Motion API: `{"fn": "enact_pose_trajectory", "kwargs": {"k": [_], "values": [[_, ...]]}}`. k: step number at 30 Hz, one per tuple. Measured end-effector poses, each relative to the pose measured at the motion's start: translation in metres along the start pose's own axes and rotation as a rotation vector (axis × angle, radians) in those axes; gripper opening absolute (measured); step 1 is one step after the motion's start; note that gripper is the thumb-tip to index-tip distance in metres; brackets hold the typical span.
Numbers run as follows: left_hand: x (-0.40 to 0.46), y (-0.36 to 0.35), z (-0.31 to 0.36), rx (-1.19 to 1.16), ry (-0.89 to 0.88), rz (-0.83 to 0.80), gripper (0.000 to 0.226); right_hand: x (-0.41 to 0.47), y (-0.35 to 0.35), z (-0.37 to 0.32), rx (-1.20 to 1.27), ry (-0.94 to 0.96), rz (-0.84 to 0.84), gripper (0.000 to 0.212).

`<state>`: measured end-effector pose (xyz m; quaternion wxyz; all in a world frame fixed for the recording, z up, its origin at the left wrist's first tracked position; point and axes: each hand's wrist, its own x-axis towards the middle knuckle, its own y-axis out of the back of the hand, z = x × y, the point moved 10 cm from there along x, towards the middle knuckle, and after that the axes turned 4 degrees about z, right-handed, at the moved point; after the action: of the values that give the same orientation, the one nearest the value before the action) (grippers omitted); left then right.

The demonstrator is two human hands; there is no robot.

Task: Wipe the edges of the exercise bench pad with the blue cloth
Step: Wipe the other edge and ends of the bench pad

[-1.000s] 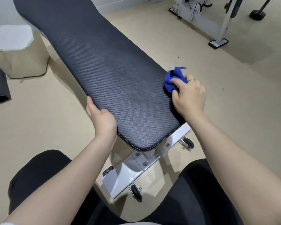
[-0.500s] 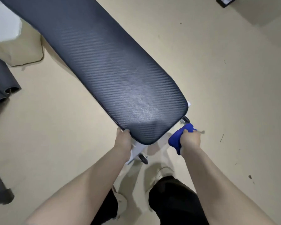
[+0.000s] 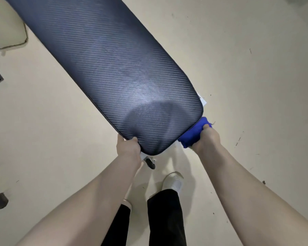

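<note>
The cloth (image 3: pixel 194 133), a bunched wad of bright blue fabric, is pressed against the near right corner of the pad (image 3: pixel 114 71), where the short end edge curves into the long right edge. The right hand (image 3: pixel 205 139) is closed around the cloth from the outside, thumb on top, so that the fabric lies between palm and pad edge; this hold probably lets the wad follow the rounded rim under pressure. The left hand (image 3: pixel 127 145) grips the near left corner of the pad, fingertips curled over the top face, apparently to steady it against the push of the wiping hand. The pad is long, dark and finely ribbed in a woven pattern, with rounded corners; it runs diagonally from far left to near right. A pale sheen and a darker oval patch mark its near end; whether these are damp or only light and shadow cannot be told. Below the near end a caster (image 3: pixel 149 163) shows. The person stands on the beige floor (image 3: pixel 256 68).
</note>
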<state>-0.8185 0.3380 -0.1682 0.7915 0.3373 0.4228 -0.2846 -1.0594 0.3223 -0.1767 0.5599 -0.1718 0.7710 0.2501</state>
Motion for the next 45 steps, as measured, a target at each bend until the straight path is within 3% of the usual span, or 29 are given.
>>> {"fn": "enact_pose_trajectory", "kwargs": {"k": [5, 7, 9, 12, 15, 18, 21, 23, 26, 29, 31, 33, 36, 38, 40, 43, 45], "values": [[-0.011, 0.001, 0.006, 0.010, -0.021, 0.053, 0.048, -0.005, -0.009, 0.002, -0.106, 0.152, -0.122, 0.037], [-0.010, 0.002, 0.006, 0.039, -0.005, 0.041, 0.046, -0.004, -0.008, 0.035, -0.199, 0.077, -0.167, 0.041], [-0.010, 0.002, 0.005, 0.060, 0.033, -0.011, 0.050, 0.000, -0.002, 0.056, -0.284, -0.004, -0.124, 0.026], [-0.004, 0.007, 0.010, 0.164, 0.064, -0.057, 0.066, 0.011, -0.006, 0.038, -0.192, 0.012, -0.089, 0.030], [0.002, 0.029, 0.041, 0.468, -0.066, 0.128, 0.087, 0.007, -0.010, -0.020, -0.175, 0.192, -0.052, 0.033], [-0.006, 0.028, 0.100, 0.695, -0.399, 0.246, 0.085, -0.002, -0.022, -0.059, -0.353, 0.316, -0.061, 0.026], [-0.026, -0.019, 0.156, 0.912, -0.854, 0.126, 0.074, -0.003, -0.043, -0.081, -0.608, 0.491, -0.064, 0.032], [-0.038, -0.063, 0.181, 1.031, -1.070, -0.035, 0.065, -0.015, -0.062, -0.098, -0.832, 0.692, -0.047, 0.033], [-0.055, -0.121, 0.207, 1.202, -1.247, -0.341, 0.056, -0.047, -0.106, -0.114, -1.274, 1.020, -0.011, 0.031], [-0.071, -0.160, 0.226, 1.382, -1.375, -0.623, 0.054, -0.076, -0.147, -0.121, -1.401, 1.183, -0.066, 0.036], [-0.079, -0.177, 0.236, 1.526, -1.464, -0.763, 0.054, -0.086, -0.161, -0.125, -1.483, 1.211, 0.035, 0.041], [-0.085, -0.193, 0.244, 1.656, -1.578, -0.873, 0.056, -0.101, -0.167, -0.130, -1.492, 1.244, 0.184, 0.039], [-0.086, -0.212, 0.251, 1.805, -1.726, -0.876, 0.066, -0.133, -0.182, -0.129, -1.455, 1.407, 0.260, 0.036], [-0.084, -0.226, 0.247, 1.832, -1.767, -0.832, 0.073, -0.141, -0.188, -0.125, -1.452, 1.486, 0.230, 0.029], [-0.078, -0.239, 0.235, 1.796, -1.704, -0.849, 0.077, -0.142, -0.190, -0.126, -1.340, 1.480, 0.081, 0.020], [-0.075, -0.258, 0.212, 1.691, -1.660, -0.941, 0.053, -0.145, -0.184, -0.140, -1.066, 1.444, -0.098, 0.017], [-0.072, -0.268, 0.205, 1.682, -1.640, -0.936, 0.027, -0.139, -0.179, -0.152, -1.014, 1.411, -0.055, 0.019]]}}
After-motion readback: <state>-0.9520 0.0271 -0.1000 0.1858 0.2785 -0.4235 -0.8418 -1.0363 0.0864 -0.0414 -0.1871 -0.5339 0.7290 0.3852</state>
